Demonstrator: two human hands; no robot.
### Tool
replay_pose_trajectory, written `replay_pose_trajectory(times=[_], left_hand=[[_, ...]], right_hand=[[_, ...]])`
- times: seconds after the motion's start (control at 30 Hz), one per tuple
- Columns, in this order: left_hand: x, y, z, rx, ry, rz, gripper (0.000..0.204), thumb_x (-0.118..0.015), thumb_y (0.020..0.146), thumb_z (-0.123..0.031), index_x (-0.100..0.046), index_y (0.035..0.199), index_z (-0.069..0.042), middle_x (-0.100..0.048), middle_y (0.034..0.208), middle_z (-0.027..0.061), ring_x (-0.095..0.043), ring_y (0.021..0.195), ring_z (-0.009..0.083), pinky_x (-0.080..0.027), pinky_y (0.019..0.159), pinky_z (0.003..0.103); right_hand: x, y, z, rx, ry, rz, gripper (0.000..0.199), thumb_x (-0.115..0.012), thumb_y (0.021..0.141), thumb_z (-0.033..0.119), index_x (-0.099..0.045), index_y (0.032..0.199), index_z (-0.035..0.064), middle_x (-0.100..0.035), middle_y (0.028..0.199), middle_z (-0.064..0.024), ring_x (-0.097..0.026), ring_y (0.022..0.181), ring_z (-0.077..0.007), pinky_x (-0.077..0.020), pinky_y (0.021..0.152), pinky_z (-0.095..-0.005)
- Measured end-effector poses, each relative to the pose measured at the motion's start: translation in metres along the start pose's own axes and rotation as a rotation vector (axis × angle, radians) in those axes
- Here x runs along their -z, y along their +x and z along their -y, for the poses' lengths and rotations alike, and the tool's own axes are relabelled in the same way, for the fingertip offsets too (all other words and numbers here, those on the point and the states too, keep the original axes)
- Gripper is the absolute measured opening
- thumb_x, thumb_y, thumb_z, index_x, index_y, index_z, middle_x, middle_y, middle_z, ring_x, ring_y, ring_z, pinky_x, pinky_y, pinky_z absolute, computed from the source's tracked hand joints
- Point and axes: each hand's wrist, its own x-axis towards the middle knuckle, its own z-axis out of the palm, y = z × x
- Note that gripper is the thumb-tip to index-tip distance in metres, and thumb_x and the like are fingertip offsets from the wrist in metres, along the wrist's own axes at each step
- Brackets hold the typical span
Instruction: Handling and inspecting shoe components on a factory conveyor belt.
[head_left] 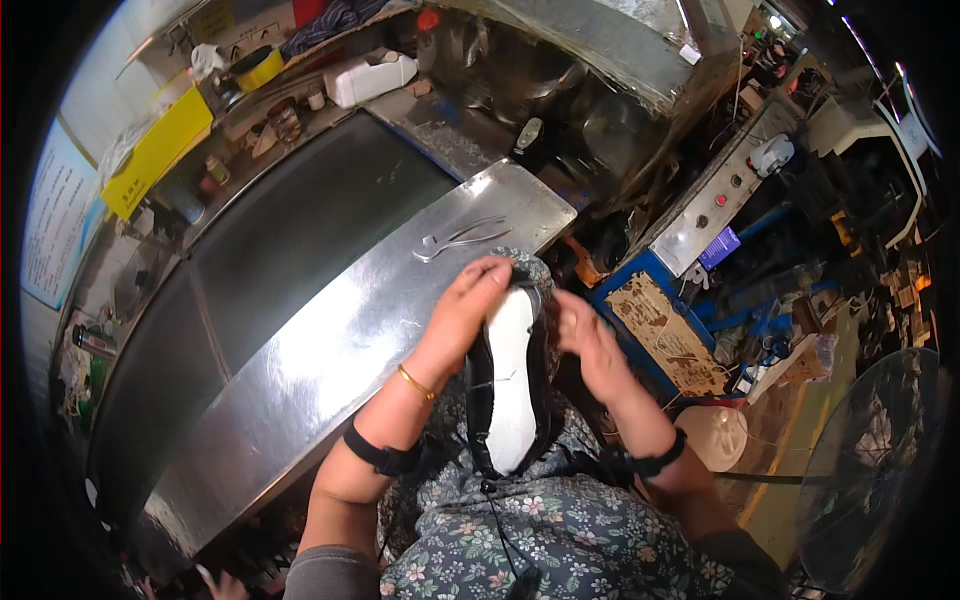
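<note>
A black shoe upper [540,390] with a long white sole-shaped bottom [512,385] facing up rests upright against my lap, over the floral apron [560,540]. My left hand [472,298] is closed on its far end, thumb and fingers by the dark rim. Beside the shoe's right edge is my right hand [590,345], its fingers loosely bent, slightly blurred and apart, with nothing visible in them. Metal pincers [460,240] lie on the shiny metal tabletop [300,340] beyond my left hand.
A dark conveyor belt [300,210] runs along the left behind the metal top. At right stands a blue-framed machine [660,330] with a button panel [715,200]. A round fan guard [870,470] and a pale bucket [713,437] are at lower right. A white jug [370,78] lies at the back.
</note>
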Motion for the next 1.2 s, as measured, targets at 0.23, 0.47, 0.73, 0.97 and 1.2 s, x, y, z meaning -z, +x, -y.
replay_pose_trajectory(times=[0.23, 0.47, 0.73, 0.97, 1.2], left_hand=[[0.002, -0.011, -0.008, 0.078, -0.152, 0.242, 0.048, -0.058, 0.098, -0.026, -0.05, 0.137, 0.001, -0.033, 0.155, 0.0196, -0.022, 0.148, 0.0292, -0.021, 0.118, 0.037], [0.004, -0.015, 0.021, -0.21, 0.249, 0.006, 0.053, -0.062, 0.095, -0.025, -0.047, 0.139, -0.001, -0.04, 0.149, 0.0241, -0.026, 0.146, 0.0361, -0.022, 0.118, 0.041], [0.022, 0.0, 0.006, -0.176, 0.255, 0.207, 0.081, -0.084, 0.075, -0.027, -0.043, 0.141, -0.004, -0.04, 0.149, 0.0168, -0.019, 0.149, 0.0331, -0.021, 0.119, 0.042], [0.004, -0.017, -0.007, -0.089, 0.101, 0.117, 0.089, -0.091, 0.062, -0.022, -0.045, 0.137, -0.006, -0.051, 0.13, 0.0087, -0.048, 0.126, 0.0242, -0.034, 0.112, 0.037], [-0.067, -0.081, -0.046, -0.686, 0.623, 0.543, 0.083, -0.069, 0.085, -0.05, -0.038, 0.149, -0.008, -0.024, 0.159, 0.0175, -0.019, 0.147, 0.0406, -0.017, 0.117, 0.055]], right_hand=[[-0.013, 0.062, 0.031, 0.299, 0.026, 0.451, 0.032, -0.045, 0.104, 0.02, -0.058, 0.127, 0.0021, -0.052, 0.139, -0.0125, -0.04, 0.137, -0.0236, -0.0278, 0.115, -0.0361], [-0.034, 0.056, 0.039, 0.319, -0.173, 0.244, 0.03, -0.044, 0.104, 0.018, -0.059, 0.124, 0.0005, -0.058, 0.13, -0.013, -0.05, 0.127, -0.0233, -0.0344, 0.111, -0.0357], [-0.034, 0.056, 0.03, 0.472, -0.342, 0.174, 0.045, -0.051, 0.097, 0.008, -0.045, 0.141, 0.001, -0.044, 0.146, -0.0133, -0.039, 0.137, -0.0228, -0.0294, 0.114, -0.0351], [-0.025, 0.042, 0.042, 0.35, -0.155, 0.363, 0.059, -0.06, 0.089, 0.004, -0.039, 0.144, -0.0014, -0.041, 0.148, -0.0154, -0.036, 0.14, -0.0254, -0.0262, 0.117, -0.037], [0.07, 0.012, 0.076, 0.041, 0.293, 0.501, 0.09, -0.075, 0.084, 0.039, -0.029, 0.149, -0.0026, -0.049, 0.14, -0.013, -0.044, 0.133, -0.0223, -0.032, 0.112, -0.0357]])
